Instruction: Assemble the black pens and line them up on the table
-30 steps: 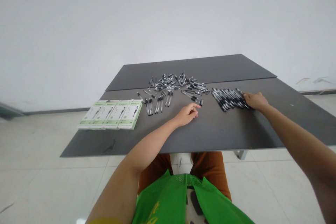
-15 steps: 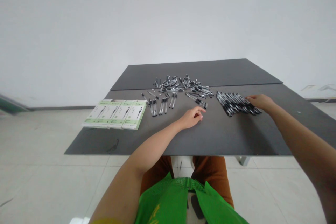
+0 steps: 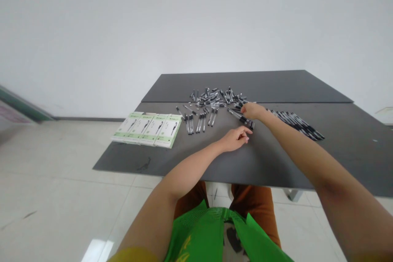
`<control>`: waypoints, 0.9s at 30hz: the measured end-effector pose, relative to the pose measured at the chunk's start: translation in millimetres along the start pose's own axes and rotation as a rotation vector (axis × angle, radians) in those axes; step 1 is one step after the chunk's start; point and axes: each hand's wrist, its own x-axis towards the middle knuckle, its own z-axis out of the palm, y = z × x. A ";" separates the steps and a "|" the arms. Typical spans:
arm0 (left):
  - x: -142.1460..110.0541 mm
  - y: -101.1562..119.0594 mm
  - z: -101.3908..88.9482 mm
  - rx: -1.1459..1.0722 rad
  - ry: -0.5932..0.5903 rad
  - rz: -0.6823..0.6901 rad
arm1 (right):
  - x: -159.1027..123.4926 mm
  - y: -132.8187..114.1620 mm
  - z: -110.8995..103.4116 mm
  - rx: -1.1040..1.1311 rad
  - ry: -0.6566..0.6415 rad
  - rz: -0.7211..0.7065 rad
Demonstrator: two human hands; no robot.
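My left hand [image 3: 236,138] rests low over the table, index finger stretched out and the others loosely bent, with nothing visible in it. Just beyond its fingertips lie a few clear pens with black caps [image 3: 241,118]. My right hand [image 3: 253,110] reaches over these pens from the right, fingers pointing down at the edge of the loose pile. Its fingertips are partly hidden, so I cannot make out whether they grip a pen. Under and beyond the right forearm is a slanted row of pens [image 3: 296,123], partly covered by the arm.
A scattered heap of pens [image 3: 211,98] lies toward the back of the dark table [image 3: 190,159]. Several pens stand apart in small groups [image 3: 201,123] left of my hands. Overlapping green-and-white pen boxes [image 3: 167,131] lie at the left. A white wall rises behind.
My right hand has moved left from the far end of the pen row to the loose pens. My left hand keeps about the same place over the table. The view has shifted slightly.
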 end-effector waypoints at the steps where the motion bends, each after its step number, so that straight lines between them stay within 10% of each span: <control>1: -0.4 0.4 0.0 0.018 0.001 0.001 | 0.5 -7.0 1.8 -0.046 -0.030 0.020; 10: -0.7 4.6 1.6 0.199 -0.010 0.034 | 13.4 -34.9 6.6 -0.141 -0.186 0.027; 14: -4.6 9.0 -10.4 0.560 0.201 0.010 | 12.9 -33.6 8.8 -0.077 -0.148 0.003; 19: -9.0 4.1 -39.4 0.915 0.484 -0.261 | -9.9 -6.4 10.5 0.039 -0.044 -0.079; 27: 18.0 -11.7 -45.7 1.045 0.334 -0.234 | -66.0 46.9 28.6 0.643 0.131 -0.120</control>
